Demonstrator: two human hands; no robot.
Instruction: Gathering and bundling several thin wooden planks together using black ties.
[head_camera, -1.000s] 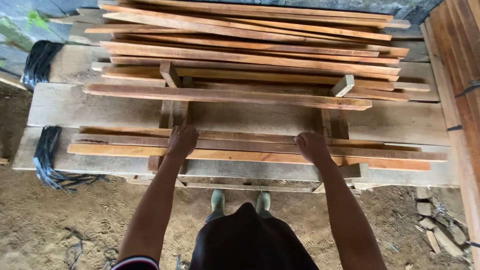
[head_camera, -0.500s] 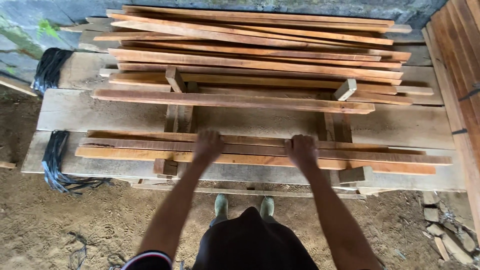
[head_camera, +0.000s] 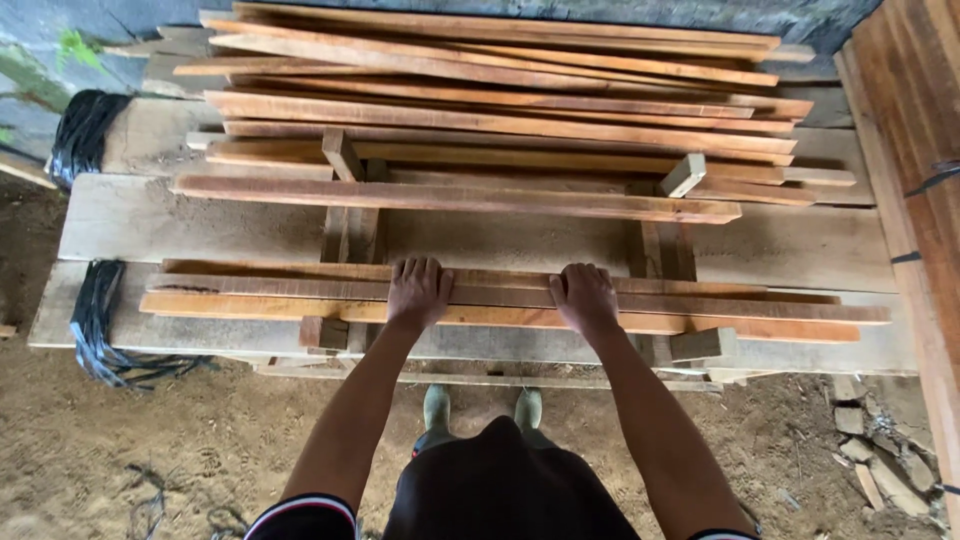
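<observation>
Bare brown dirt ground (head_camera: 120, 450) lies underfoot, strewn with twigs and, at the right, a few pale broken stones (head_camera: 880, 460). Two green boot toes (head_camera: 480, 408) show just under the near edge of a low platform of wide grey weathered planks (head_camera: 200, 215). Over the platform's left end hang bundles of black strapping (head_camera: 100, 320).

On the near part of the platform lie three long, thin reddish-orange wooden slats (head_camera: 700, 310), side by side and running left to right. The left hand (head_camera: 418, 290) rests palm-down on them, fingers spread flat over the slats and not curled around any. The right hand (head_camera: 585, 296) rests on the same slats close beside it, fingers bent a little over the far edge; whether it actually grips cannot be told.

Beyond the hands, short wooden spacer blocks (head_camera: 345, 160) stand crosswise under a taller stack of similar long orange slats (head_camera: 500, 100), piled loosely in several layers. At the far right, a stack of broad reddish boards (head_camera: 915, 130) runs away from the viewer.
</observation>
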